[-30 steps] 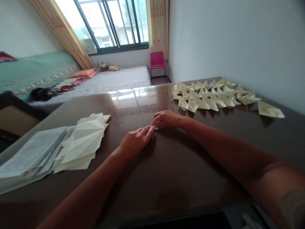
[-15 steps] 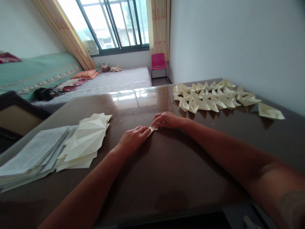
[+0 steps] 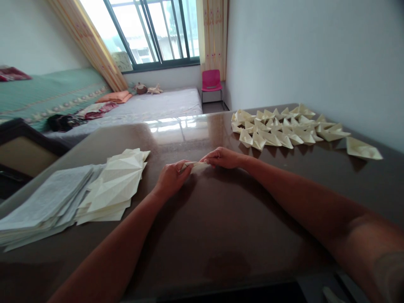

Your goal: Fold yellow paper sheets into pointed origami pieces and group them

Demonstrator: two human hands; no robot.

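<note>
A small folded piece of cream paper [image 3: 196, 167] lies low over the dark glossy table [image 3: 227, 227], stretched between both hands. My left hand [image 3: 170, 179] pinches its left end with curled fingers. My right hand [image 3: 222, 157] pinches its right end, fingers pressed together. Most of the paper is hidden by the fingers. To the left lies a pile of creased cream sheets [image 3: 115, 185] on top of a stack of flat printed sheets [image 3: 44, 206].
Several finished folded paper boats [image 3: 277, 128] lie in a cluster at the table's far right, with one more boat [image 3: 362, 149] apart near the wall. Beyond the table are a bed [image 3: 142, 107], a pink chair [image 3: 211, 82] and a window.
The hands have drawn apart, left hand moving left, and the paper between them has stretched out into a longer strip. The view has shifted slightly.
</note>
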